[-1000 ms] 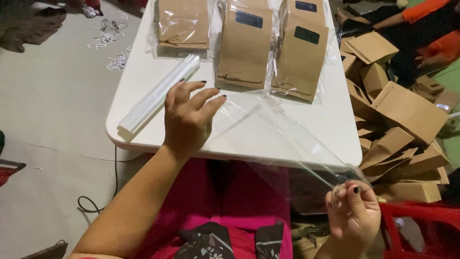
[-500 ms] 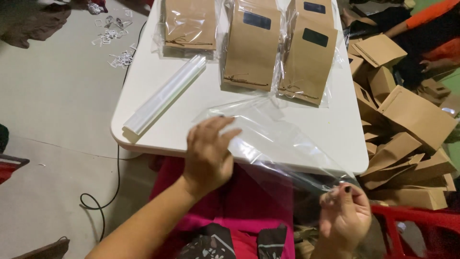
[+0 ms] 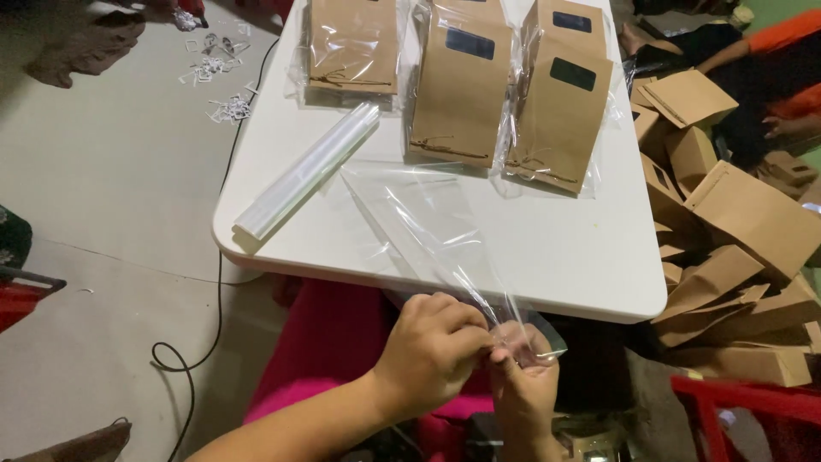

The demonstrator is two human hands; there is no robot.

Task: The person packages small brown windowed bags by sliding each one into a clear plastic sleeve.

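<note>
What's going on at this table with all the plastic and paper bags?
A person pinches the near end of a clear plastic sleeve with both hands: left hand, right hand. It trails over the white table's edge. Beyond it lie a roll of clear sleeves and three wrapped brown paper bags.

Soft, even indoor light falls from above, leaving the white table (image 3: 564, 257) the brightest surface, close to washed out near its middle. Its near edge casts a dim shadow over the lap and floor below. Glare streaks run along the clear plastic bag (image 3: 428, 231) and the roll of clear bags (image 3: 308, 171), and the wrapped brown packets (image 3: 457, 85) shine in patches. The left hand (image 3: 428, 351) and right hand (image 3: 523, 381) look slightly soft. Corners darken, and the cardboard boxes (image 3: 735, 222) at the right edge smear a little.
</note>
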